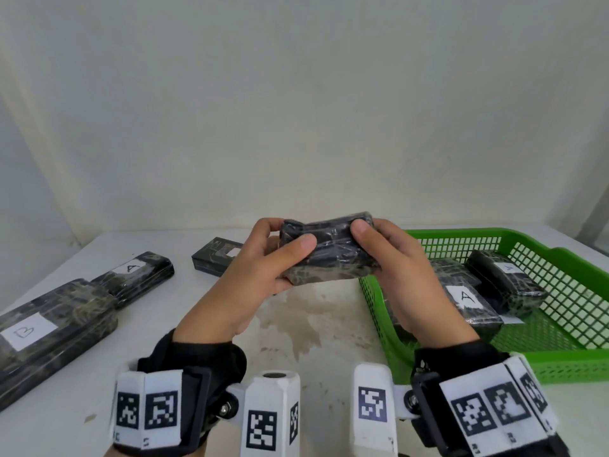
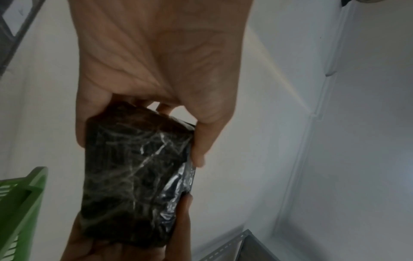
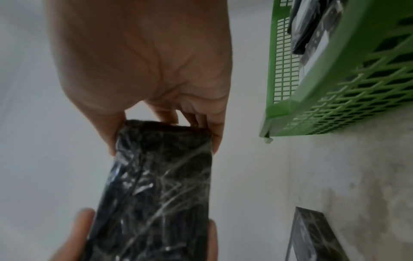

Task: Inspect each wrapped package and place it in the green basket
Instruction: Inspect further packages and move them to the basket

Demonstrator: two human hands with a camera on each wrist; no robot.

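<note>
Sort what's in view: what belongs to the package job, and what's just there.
Job:
held package, gripped by left hand and right hand
green basket with two packages inside
three packages on the table

Just there:
table
wall

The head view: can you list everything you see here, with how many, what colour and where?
Held package: one, black, plastic-wrapped, gripped at both ends above the table.
Packages on the table: three, black; one labelled B at near left, one labelled A behind it, one small farther back.
Green basket: one, on the right of the table.
Packages in the basket: two, black; near, far.
Table: one, white, stained in the middle.
Wall: white, behind.
Wrist rigs: two, white with black markers.
Left hand, right hand: fingers curled round the held package.
</note>
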